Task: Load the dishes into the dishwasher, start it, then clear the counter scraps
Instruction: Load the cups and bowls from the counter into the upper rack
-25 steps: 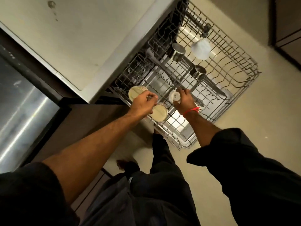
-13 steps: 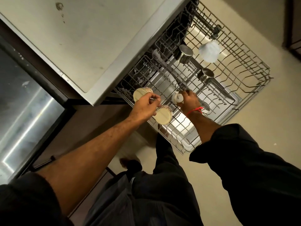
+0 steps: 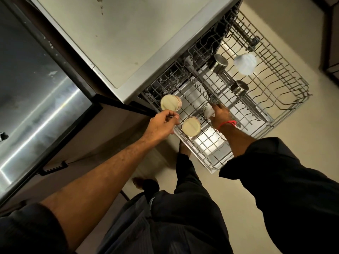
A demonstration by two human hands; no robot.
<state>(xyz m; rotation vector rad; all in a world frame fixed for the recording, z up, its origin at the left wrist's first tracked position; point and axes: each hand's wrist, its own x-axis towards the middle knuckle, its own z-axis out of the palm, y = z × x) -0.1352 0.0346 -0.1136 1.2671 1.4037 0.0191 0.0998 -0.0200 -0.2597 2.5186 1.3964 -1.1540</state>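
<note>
Left hand [image 3: 162, 125]: fingers curled, seemingly pinching the rack [image 3: 286, 99] edge.
Right hand [image 3: 220, 114]: grasping a small cup [image 3: 208, 111].
Cup [image 3: 191, 127]: between both hands.

Readable text: none on the pulled-out grey wire dishwasher rack [image 3: 286, 99].
Labels, brands, numbers: none legible on dishes in that rack.

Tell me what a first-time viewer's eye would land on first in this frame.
The pulled-out wire rack fills the upper right, with both hands at its near-left edge. The right hand holds a small patterned cup, and the left hand sits between two cream upturned cups. Farther back stand two steel cups and a white cup.
</note>
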